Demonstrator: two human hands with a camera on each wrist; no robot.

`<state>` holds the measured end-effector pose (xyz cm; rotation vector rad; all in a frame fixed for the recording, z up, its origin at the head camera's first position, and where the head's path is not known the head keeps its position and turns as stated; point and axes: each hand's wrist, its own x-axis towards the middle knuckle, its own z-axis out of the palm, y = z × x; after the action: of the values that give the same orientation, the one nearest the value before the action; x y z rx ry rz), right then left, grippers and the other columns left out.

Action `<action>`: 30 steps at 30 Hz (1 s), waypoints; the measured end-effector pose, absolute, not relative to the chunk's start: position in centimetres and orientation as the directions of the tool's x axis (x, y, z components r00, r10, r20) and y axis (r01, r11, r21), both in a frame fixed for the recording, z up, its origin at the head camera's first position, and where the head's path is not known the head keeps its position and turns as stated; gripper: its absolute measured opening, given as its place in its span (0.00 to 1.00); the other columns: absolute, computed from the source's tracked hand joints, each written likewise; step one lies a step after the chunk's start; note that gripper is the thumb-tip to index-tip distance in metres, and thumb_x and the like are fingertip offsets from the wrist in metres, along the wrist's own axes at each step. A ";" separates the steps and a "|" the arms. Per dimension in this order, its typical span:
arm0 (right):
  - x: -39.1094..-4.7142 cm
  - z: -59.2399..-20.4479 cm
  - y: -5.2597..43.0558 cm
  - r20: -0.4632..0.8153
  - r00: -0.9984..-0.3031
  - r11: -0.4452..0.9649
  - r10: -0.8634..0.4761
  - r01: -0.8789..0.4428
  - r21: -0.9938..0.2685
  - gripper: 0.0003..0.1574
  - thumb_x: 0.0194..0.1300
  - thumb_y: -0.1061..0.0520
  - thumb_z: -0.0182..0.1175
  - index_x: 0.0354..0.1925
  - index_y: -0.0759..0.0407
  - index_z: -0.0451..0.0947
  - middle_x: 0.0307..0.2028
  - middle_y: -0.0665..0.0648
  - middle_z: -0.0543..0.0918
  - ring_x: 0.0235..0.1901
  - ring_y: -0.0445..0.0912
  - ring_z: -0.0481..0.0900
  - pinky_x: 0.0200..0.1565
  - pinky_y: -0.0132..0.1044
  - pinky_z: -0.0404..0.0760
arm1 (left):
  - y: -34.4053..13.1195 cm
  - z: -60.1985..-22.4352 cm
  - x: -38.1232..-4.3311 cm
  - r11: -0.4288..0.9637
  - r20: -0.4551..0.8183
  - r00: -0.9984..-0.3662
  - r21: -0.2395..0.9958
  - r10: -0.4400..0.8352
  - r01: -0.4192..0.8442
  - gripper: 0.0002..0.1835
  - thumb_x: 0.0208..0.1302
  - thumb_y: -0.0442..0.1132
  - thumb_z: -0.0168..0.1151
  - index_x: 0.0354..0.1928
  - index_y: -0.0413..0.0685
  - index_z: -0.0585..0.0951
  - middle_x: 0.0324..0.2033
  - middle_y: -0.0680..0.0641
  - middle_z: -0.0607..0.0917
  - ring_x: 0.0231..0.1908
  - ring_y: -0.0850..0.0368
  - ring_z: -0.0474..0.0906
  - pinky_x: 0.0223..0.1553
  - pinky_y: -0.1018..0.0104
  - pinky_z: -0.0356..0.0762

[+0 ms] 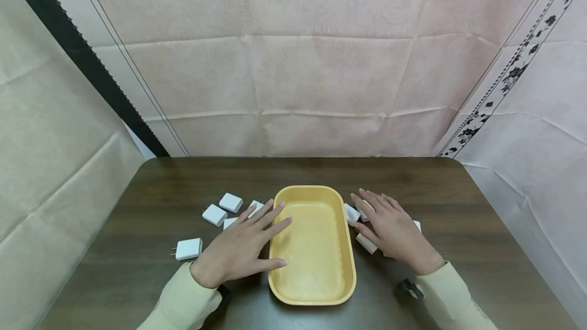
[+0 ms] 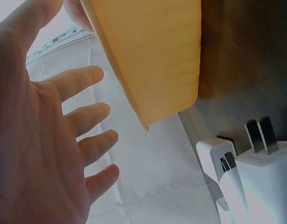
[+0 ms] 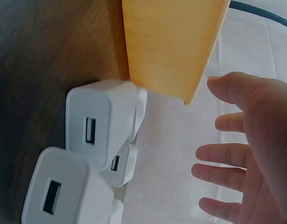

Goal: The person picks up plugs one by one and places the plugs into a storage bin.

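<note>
A yellow rectangular tray (image 1: 313, 248) lies on the dark wooden table between the two hands, its inside bare. My left hand (image 1: 243, 248) hovers by the tray's left side, fingers spread and straight, fingertips over its rim. Under and left of it lie several white USB charger plugs (image 1: 188, 249), some with metal prongs (image 2: 267, 135) showing. To the tray's right, my right hand (image 1: 390, 225) is held above more white chargers (image 1: 367, 243), fingers extended. USB ports face the right wrist camera on these chargers (image 3: 89, 128). Neither hand holds anything; the right hand partly hides the chargers beneath it.
The brown table (image 1: 463, 248) ends at a far edge with rounded corners. Behind it hangs a pale creased cloth (image 1: 321, 75), with a black strip (image 1: 91, 60) at left and a floral border (image 1: 513, 73) at right.
</note>
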<state>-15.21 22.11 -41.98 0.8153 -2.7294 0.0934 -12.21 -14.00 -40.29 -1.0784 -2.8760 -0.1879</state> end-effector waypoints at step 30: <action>-15.5 -42.8 22.2 0.222 -0.800 0.824 -0.558 -0.565 0.034 0.19 0.57 0.45 0.73 0.41 0.54 0.83 0.33 0.52 0.81 0.39 0.49 0.78 0.47 0.50 0.79 | -14.1 -40.2 -12.3 0.749 0.081 -0.753 0.074 0.653 0.658 0.42 0.66 0.72 0.52 0.77 0.63 0.63 0.80 0.49 0.56 0.80 0.49 0.51 0.76 0.43 0.53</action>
<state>-15.51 22.22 -42.78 0.8695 -2.7849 0.0492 -12.25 -14.08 -40.19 -1.0847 -2.8914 -0.1520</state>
